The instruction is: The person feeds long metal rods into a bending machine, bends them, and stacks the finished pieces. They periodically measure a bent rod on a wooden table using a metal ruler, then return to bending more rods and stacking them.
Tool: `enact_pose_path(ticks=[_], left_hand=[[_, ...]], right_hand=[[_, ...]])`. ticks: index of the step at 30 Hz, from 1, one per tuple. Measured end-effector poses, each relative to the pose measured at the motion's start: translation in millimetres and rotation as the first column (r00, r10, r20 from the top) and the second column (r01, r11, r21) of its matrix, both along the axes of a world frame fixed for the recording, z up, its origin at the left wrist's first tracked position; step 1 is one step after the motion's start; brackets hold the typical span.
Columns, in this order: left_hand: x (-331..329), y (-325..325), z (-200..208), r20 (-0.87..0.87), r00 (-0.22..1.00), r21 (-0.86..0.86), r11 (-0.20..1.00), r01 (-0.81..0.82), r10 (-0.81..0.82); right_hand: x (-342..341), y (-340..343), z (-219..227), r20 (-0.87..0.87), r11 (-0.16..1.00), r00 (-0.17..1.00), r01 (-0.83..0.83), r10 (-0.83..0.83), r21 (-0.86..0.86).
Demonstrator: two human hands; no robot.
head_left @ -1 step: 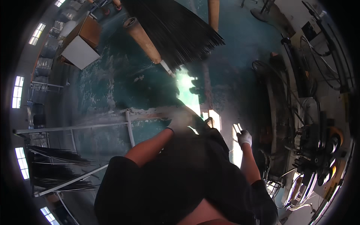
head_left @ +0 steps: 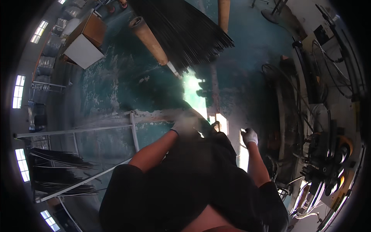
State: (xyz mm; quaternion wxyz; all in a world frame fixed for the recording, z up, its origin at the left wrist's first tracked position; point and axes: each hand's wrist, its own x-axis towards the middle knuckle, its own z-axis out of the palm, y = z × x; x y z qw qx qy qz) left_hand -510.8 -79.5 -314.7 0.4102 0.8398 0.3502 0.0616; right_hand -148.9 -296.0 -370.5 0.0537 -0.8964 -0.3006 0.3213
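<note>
My left hand [head_left: 186,125], in a pale glove, is out in front of my dark clothing. A hazy smear covers its fingers, so I cannot make out whether it holds anything. To its right, my right hand [head_left: 249,136] wears a whitish knit glove and hangs beside a sunlit strip of floor. Its fingers are curled in, and whatever they may hold is hidden. Ahead of both hands, apart from them, lies a fanned bundle of long thin black rods [head_left: 189,33]. A brown cardboard tube [head_left: 149,41] lies at the bundle's left side.
Another brown tube [head_left: 223,15] lies at the bundle's far right. A pale metal frame [head_left: 133,129] stands to my left, with more black rods [head_left: 58,170] beyond it. Cardboard boxes [head_left: 84,51] sit at the far left. Machinery with hoses [head_left: 326,166] lines the right side.
My right hand has moved slightly forward, its fingers still curled. The left hand stays in about the same place. The whole view has shifted a little.
</note>
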Motion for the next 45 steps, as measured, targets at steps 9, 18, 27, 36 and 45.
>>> enact_pose_path(ticks=[9, 18, 27, 36, 45], left_hand=[[-64, 84, -49, -0.058, 0.56, -0.771, 0.319, -0.551, 0.827], [-130, 239, 21, -0.146, 0.414, -0.67, 0.217, -0.71, 0.899], [-155, 288, 26, -0.266, 0.236, -0.648, 0.008, -0.762, 0.935], [-84, 287, -4, -0.166, 0.526, -0.826, 0.174, -0.537, 0.834], [-86, 327, 45, -0.24, 0.497, -0.663, 0.234, -0.712, 0.834]], right_hand=[[-109, 391, 4, -0.022, 0.891, 0.927, -0.354, 0.375, 0.285], [-203, 574, -44, 0.132, 0.92, 0.923, -0.377, 0.363, 0.11], [-221, 608, -87, 0.166, 0.905, 0.897, -0.423, 0.409, 0.056], [-170, 654, -50, -0.237, 0.808, 0.817, -0.567, 0.526, -0.16], [-157, 652, -25, -0.26, 0.796, 0.78, -0.602, 0.569, -0.063]])
